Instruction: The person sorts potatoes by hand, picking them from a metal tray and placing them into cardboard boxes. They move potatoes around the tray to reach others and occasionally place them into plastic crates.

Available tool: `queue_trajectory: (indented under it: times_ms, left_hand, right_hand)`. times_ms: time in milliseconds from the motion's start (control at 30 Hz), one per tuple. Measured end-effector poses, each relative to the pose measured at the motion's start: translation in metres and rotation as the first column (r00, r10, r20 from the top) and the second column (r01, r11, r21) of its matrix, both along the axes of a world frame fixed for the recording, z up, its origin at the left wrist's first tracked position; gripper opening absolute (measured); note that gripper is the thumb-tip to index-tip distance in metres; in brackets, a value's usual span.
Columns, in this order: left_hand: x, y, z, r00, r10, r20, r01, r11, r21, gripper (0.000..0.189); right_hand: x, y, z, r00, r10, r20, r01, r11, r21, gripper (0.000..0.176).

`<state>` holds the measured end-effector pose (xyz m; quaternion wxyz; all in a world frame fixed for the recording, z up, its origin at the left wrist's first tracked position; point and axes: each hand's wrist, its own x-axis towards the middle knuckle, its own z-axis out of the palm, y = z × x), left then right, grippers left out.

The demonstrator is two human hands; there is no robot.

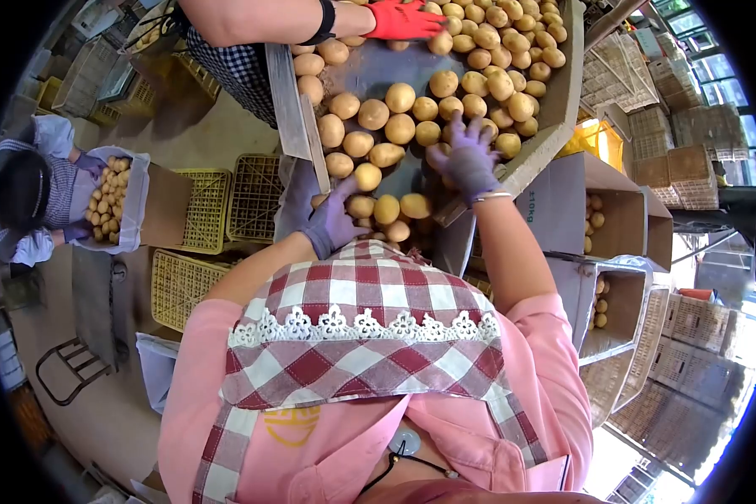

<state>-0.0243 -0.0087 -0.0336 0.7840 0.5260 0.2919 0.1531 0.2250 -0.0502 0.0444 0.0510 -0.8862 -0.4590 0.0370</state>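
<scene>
Round yellow-brown potatoes [401,128] lie across a grey sorting table [378,71] with wooden side boards, thickest toward the upper right. My left hand [334,220], in a purple glove, is at the near left edge, its fingers up against the potatoes at the table's outlet. On the right, my right hand [466,160], gloved the same way, rests on the potatoes with its fingers spread. Between my hands, several potatoes [386,209] sit low at the near end, close to my apron.
A co-worker's red-gloved hand [407,19] reaches over the table's far end. Another person at left holds a lined box of potatoes [109,197]. Yellow crates [189,286] stand at left, cardboard boxes [563,202] at right, stacked crates [689,386] beyond.
</scene>
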Motion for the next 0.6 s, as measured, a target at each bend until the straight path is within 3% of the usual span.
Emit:
queue_trajectory:
  times_ms: [33, 67, 100, 133, 167, 200, 233, 300, 333, 400, 500, 600]
  left_hand:
    - [0.001, 0.0, -0.004, 1.0, -0.018, 0.014, 0.018, 0.999, 0.03, 0.082]
    - [0.006, 0.0, 0.007, 0.997, 0.051, 0.051, -0.034, 0.956, -0.292, 0.088]
    - [0.011, 0.0, 0.018, 0.986, 0.165, 0.04, -0.111, 0.806, -0.582, 0.095]
    - [0.017, 0.0, 0.057, 0.972, 0.234, 0.001, -0.138, 0.575, -0.807, 0.098]
    - [0.018, 0.0, 0.053, 0.977, 0.213, -0.018, -0.134, 0.542, -0.83, 0.103]
    - [0.019, 0.0, 0.044, 0.981, 0.191, -0.036, -0.13, 0.508, -0.852, 0.109]
    - [0.017, 0.0, 0.026, 0.978, 0.207, 0.037, -0.098, 0.604, -0.791, 0.113]
    - [0.018, 0.003, 0.029, 0.97, 0.243, -0.014, -0.131, 0.47, -0.873, 0.117]
    - [0.019, 0.004, 0.029, 0.966, 0.253, -0.042, -0.144, 0.399, -0.905, 0.118]
    - [0.021, 0.003, 0.017, 0.962, 0.275, 0.005, -0.119, 0.433, -0.894, 0.117]
    - [0.02, 0.001, 0.019, 0.963, 0.256, 0.085, -0.056, 0.499, -0.865, 0.113]
    - [0.02, -0.003, 0.038, 0.958, 0.285, -0.007, -0.167, 0.543, -0.823, 0.11]
  right_hand:
    - [-0.014, 0.003, 0.004, 0.987, 0.114, -0.114, -0.125, 0.988, -0.091, 0.08]
    - [-0.042, 0.004, 0.02, 0.991, 0.127, -0.046, -0.134, 0.965, -0.227, 0.081]
    - [-0.056, 0.004, 0.008, 0.98, 0.197, -0.013, -0.194, 0.946, -0.26, 0.084]
    - [-0.064, 0.003, -0.005, 0.963, 0.269, 0.017, -0.252, 0.922, -0.293, 0.087]
    - [-0.066, -0.006, -0.001, 0.939, 0.33, -0.098, -0.344, 0.917, -0.201, 0.085]
    - [-0.062, -0.012, 0.009, 0.93, 0.354, -0.099, -0.368, 0.896, -0.248, 0.083]
    - [-0.05, -0.017, 0.015, 0.926, 0.366, -0.094, -0.377, 0.882, -0.283, 0.082]
    - [-0.034, -0.017, 0.028, 0.949, 0.301, -0.088, -0.312, 0.879, -0.36, 0.077]
    - [-0.025, -0.015, 0.026, 0.949, 0.295, -0.115, -0.316, 0.893, -0.319, 0.073]
    - [-0.02, -0.006, 0.013, 0.956, 0.288, -0.054, -0.291, 0.954, -0.075, 0.069]
    - [-0.05, -0.008, 0.008, 0.914, 0.396, -0.086, -0.405, 0.888, -0.217, 0.069]
    - [-0.047, -0.007, 0.014, 0.911, 0.394, -0.123, -0.413, 0.884, -0.219, 0.074]
